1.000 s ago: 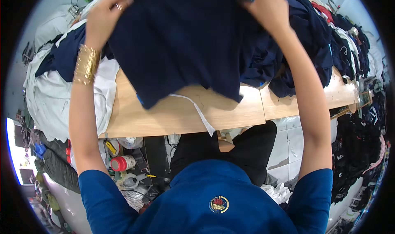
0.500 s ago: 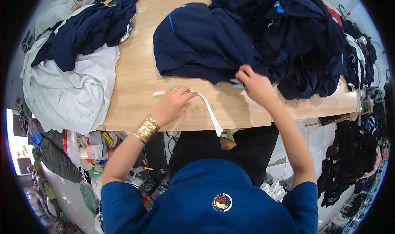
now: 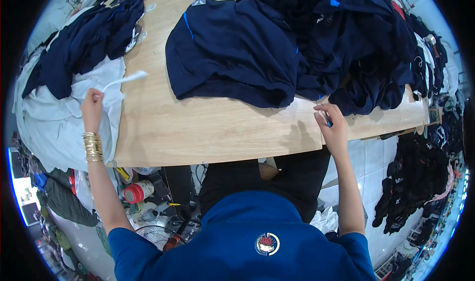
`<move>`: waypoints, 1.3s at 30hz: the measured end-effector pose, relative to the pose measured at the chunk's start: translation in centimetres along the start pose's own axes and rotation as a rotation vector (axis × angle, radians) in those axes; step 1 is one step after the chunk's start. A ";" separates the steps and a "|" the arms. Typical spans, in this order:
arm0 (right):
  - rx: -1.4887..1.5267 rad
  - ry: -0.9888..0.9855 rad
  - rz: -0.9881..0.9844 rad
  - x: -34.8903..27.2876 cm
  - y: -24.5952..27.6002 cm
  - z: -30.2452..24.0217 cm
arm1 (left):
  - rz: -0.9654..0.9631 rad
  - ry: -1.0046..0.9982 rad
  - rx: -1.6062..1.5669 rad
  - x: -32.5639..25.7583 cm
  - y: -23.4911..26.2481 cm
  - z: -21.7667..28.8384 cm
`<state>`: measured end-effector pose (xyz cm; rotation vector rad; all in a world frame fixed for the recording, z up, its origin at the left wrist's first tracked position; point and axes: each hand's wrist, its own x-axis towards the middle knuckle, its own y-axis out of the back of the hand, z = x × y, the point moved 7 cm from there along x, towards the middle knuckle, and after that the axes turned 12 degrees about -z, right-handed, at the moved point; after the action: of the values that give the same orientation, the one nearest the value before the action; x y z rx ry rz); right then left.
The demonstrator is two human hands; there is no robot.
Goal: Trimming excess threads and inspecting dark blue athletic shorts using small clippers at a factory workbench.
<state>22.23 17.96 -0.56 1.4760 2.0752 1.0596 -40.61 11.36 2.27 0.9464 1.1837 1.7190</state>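
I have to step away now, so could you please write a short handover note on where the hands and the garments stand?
Left hand: raised over the white cloth at the table's left edge, pinching a white strip.
Right hand: at the table's near edge, fingers on a small blue thing, below the dark pile.
Navy garment: lying loosely spread mid-table, touching the pile.
Second navy heap: far left, on the white cloth.
Done: garment laid down, strip in hand.
Left: the strip is not yet put down; the garment is unfolded.
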 end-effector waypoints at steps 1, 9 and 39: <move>0.036 -0.148 -0.014 -0.1 -0.1 0.9 | -0.009 0.053 0.081 0.5 0.7 -0.8; 0.197 -0.154 0.184 2.3 -3.6 0.2 | -0.569 -0.394 -0.518 -7.6 -12.3 24.6; -0.349 0.067 -0.313 -4.3 -8.4 1.0 | -0.388 -0.038 -1.827 -3.5 -12.0 17.3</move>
<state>19.21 13.01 -8.02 0.9262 1.9563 1.2732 -21.19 16.55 -4.86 -0.3791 -0.4558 1.5854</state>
